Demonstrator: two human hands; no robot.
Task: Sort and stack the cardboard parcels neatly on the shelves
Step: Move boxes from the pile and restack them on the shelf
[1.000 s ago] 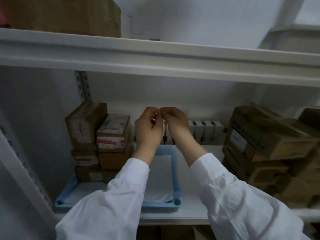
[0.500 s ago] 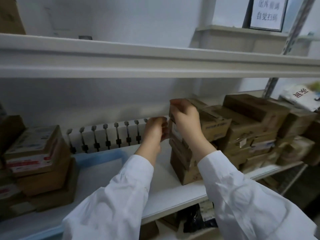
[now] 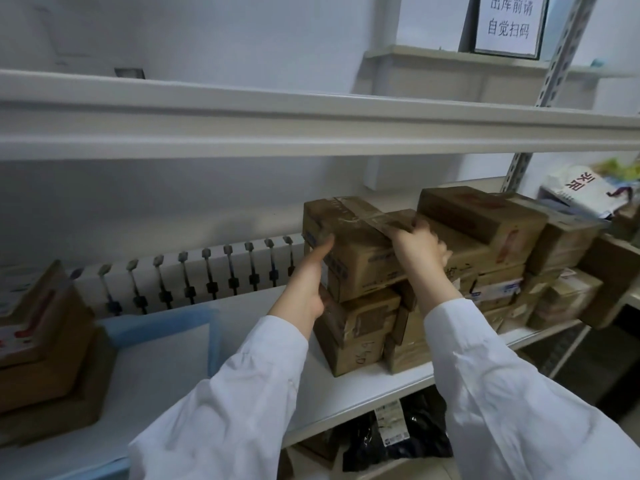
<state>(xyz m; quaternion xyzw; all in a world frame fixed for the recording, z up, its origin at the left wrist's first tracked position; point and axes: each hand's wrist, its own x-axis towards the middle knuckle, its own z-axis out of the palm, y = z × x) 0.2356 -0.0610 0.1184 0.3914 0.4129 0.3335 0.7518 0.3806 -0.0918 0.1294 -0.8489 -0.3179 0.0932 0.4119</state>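
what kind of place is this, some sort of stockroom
Likely a parcel stockroom: white metal shelves stacked with taped cardboard parcels, a printed Chinese notice on the ledge, and both hands gripping the top parcel.

A white shelf [image 3: 194, 379] is carrying stacked cardboard parcels [image 3: 360, 337] at its middle and right, a blue tray [image 3: 162, 327] and more parcels [image 3: 41, 344] at left.

A pale wall [image 3: 214, 36] backs white metal shelving [image 3: 311, 126], with a ribbed white radiator [image 3: 194, 271] and a framed notice [image 3: 508, 22].
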